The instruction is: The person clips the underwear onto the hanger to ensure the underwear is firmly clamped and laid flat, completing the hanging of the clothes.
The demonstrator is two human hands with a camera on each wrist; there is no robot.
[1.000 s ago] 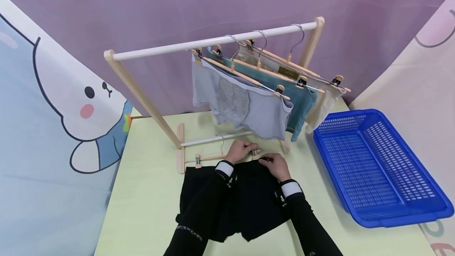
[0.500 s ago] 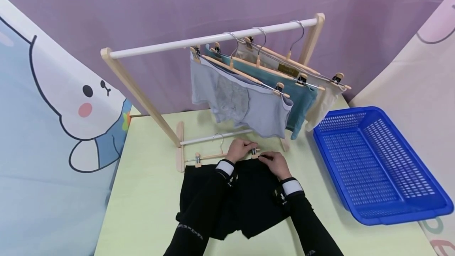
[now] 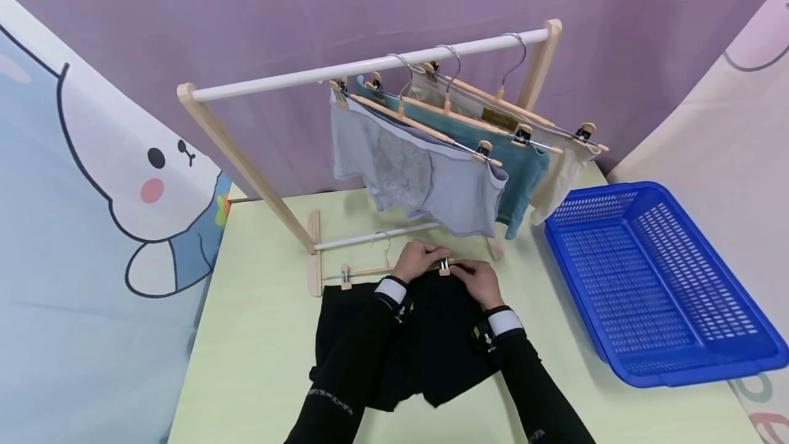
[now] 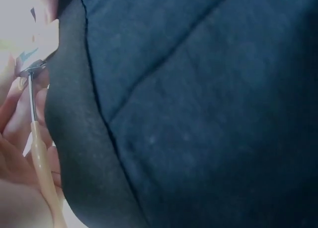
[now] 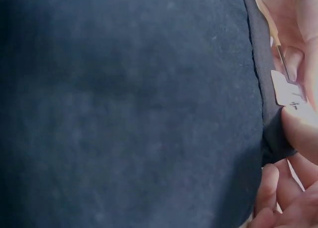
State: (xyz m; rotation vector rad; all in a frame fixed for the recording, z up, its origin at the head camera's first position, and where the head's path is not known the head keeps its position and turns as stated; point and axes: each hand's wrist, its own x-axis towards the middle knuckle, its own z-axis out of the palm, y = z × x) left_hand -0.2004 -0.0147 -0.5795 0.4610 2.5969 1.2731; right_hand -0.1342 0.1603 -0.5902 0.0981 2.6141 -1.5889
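Note:
Black shorts (image 3: 444, 334) lie spread on the table with the waistband toward the rack. Along that waistband lies a wooden clip hanger (image 3: 370, 270); its left clip (image 3: 346, 277) sits at the waistband's left part. My left hand (image 3: 416, 260) pinches the hanger's right clip (image 3: 444, 268) from the far side. Just right of this clip, my right hand (image 3: 481, 282) pinches the waistband corner between thumb (image 5: 299, 131) and fingers. The clip's jaws meet the dark waistband (image 4: 74, 99) in the left wrist view; how firmly they grip cannot be told.
A wooden rack with a white rail (image 3: 370, 65) stands behind. From it hang grey shorts (image 3: 413, 170), teal shorts (image 3: 524, 177) and beige shorts (image 3: 557, 180) on clip hangers. A blue plastic basket (image 3: 653, 362) sits at the right of the pale table (image 3: 246, 334).
My right fingertips have shifted slightly up toward the clip, bringing the waistband corner with them. The left hand stays at the clip. The head view has shifted slightly.

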